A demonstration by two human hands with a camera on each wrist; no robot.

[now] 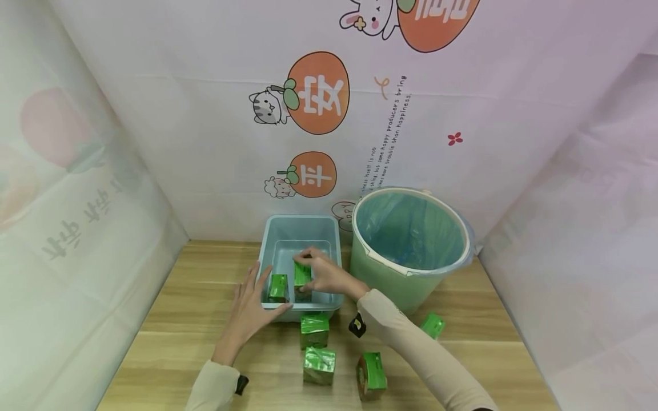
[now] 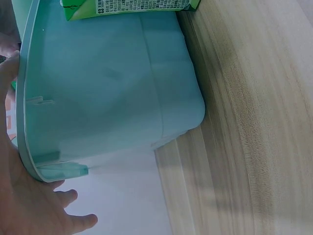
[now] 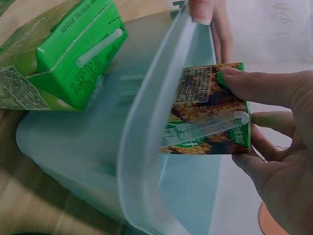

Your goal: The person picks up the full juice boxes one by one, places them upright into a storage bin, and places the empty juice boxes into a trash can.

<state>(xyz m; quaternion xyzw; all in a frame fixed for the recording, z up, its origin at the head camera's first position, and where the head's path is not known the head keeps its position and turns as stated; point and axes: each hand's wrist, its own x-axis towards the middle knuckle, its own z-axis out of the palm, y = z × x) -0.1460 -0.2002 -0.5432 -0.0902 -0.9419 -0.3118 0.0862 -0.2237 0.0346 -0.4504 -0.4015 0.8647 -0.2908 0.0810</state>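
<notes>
My right hand (image 1: 329,274) pinches a green and brown drink carton (image 3: 210,110) with a straw on its side, inside the light blue plastic bin (image 1: 303,224). Left of it in the bin stands another green carton (image 1: 278,287). At the bin's near left corner my left hand (image 1: 249,311) rests with fingers spread, the thumb along the front rim. In the left wrist view that hand (image 2: 29,191) lies against the bin's rim, its fingertips free beyond the edge. Close in front of the bin is a green carton (image 1: 315,331), also near in the right wrist view.
More green cartons stand on the wooden table: one (image 1: 319,365) nearer me, one (image 1: 372,375) to its right, one (image 1: 433,325) partly behind my right forearm. A tall green waste bin (image 1: 396,285) with a liner stands right of the blue bin. A printed cloth (image 1: 205,142) hangs behind.
</notes>
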